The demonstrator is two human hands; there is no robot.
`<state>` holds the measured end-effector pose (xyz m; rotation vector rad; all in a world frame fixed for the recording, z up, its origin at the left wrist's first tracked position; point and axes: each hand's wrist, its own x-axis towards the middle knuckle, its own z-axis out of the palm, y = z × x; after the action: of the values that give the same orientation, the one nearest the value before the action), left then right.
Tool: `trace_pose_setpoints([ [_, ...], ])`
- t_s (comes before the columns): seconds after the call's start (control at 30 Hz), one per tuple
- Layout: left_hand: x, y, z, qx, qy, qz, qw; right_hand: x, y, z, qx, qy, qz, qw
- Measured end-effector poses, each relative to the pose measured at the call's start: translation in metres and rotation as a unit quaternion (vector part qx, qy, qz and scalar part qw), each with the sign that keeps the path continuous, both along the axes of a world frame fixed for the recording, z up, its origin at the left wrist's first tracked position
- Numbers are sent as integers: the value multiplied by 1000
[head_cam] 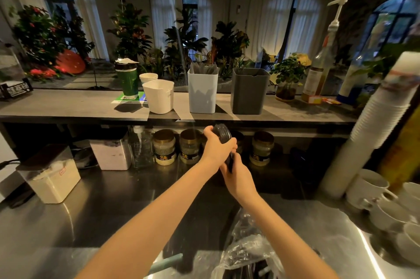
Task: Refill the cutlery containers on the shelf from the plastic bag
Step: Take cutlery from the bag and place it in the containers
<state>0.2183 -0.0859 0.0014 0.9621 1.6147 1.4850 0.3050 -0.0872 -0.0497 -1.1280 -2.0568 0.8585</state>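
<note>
Both my hands hold one bundle of dark plastic cutlery upright, just below the shelf edge. My left hand grips its upper part and my right hand grips its lower end. On the shelf stand three containers: a white one, a light blue one with dark wrapped cutlery sticking out, and a dark grey one straight above my hands. The clear plastic bag lies on the steel counter under my right forearm, with more dark cutlery inside.
A green cup and paper cups stand left of the containers; pump bottles stand to the right. Jars and lidded tubs line the counter's back. A tall cup stack and white mugs crowd the right.
</note>
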Motion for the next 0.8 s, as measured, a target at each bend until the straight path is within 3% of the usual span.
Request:
trace_pose_setpoints([
  [0.13, -3, 15, 31, 30, -19, -58, 998, 13, 19, 25, -118, 107, 86, 983],
  [0.3, -3, 46, 67, 64, -47, -109, 991, 33, 52, 68, -322, 287, 220, 875],
  [0.4, -1, 65, 88, 82, -8, -118, 990, 34, 72, 90, -373, 330, 264, 826],
  [0.5, -5, 89, 115, 97, 25, -104, 990, 27, 98, 111, -315, 324, 242, 859],
  [0.63, -15, 115, 154, 34, 213, -98, 971, 16, 140, 144, -202, 310, 187, 910],
  [0.8, -25, 158, 190, 80, 227, -68, 968, -3, 200, 188, -91, 294, 187, 933],
])
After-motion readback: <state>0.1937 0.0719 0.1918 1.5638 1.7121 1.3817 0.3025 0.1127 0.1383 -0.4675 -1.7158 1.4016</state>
